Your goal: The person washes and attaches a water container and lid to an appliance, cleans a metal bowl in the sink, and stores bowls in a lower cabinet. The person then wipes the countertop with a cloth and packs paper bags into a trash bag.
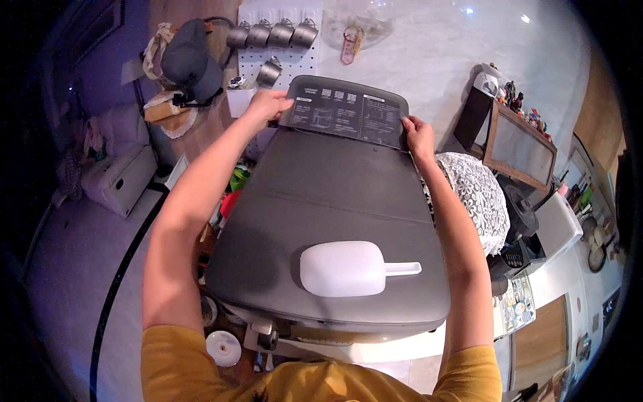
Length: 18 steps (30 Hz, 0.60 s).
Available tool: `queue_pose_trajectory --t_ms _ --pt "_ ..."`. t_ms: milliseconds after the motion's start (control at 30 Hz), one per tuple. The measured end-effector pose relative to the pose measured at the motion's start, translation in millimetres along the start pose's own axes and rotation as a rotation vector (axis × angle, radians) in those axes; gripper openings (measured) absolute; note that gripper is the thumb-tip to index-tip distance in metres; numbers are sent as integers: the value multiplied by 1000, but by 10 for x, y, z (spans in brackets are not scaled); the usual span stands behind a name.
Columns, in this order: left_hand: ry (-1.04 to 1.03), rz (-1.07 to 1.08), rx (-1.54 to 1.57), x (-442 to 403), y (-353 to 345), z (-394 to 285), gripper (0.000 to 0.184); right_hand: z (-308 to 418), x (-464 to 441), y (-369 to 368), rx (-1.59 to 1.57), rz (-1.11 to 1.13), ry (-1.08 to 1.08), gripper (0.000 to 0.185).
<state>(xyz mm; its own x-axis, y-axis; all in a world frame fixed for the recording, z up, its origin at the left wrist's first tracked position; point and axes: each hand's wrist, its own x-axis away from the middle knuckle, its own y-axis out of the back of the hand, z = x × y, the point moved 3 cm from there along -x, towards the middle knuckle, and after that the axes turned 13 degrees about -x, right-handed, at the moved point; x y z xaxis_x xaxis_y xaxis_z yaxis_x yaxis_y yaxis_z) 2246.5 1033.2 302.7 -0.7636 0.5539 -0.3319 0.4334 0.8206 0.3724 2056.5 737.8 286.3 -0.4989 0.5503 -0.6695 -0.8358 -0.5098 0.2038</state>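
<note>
A large dark grey box-shaped unit [315,221] with a smooth flat top fills the middle of the view. At its far end a panel [345,114] printed with white text, diagrams and QR codes stands tilted toward me. My left hand [269,108] grips the panel's left edge, thumb in front. On the right edge, my right hand [420,137] is closed in the same way. A white plastic scoop [343,269] lies on the near part of the unit's top, its handle pointing right, apart from both hands.
Several metal mugs [281,33] hang on a white pegboard [278,67] behind the unit, beside a grey cap [191,60]. A patterned cloth cover [472,201] and a wood-framed cabinet [519,144] stand to the right. A caster [268,340] shows below the near-left edge.
</note>
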Motion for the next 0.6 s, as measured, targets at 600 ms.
queue_pose_trajectory --t_ms 600 --pt "9 42 6 2 -27 137 15 49 -34 -3 181 41 30 29"
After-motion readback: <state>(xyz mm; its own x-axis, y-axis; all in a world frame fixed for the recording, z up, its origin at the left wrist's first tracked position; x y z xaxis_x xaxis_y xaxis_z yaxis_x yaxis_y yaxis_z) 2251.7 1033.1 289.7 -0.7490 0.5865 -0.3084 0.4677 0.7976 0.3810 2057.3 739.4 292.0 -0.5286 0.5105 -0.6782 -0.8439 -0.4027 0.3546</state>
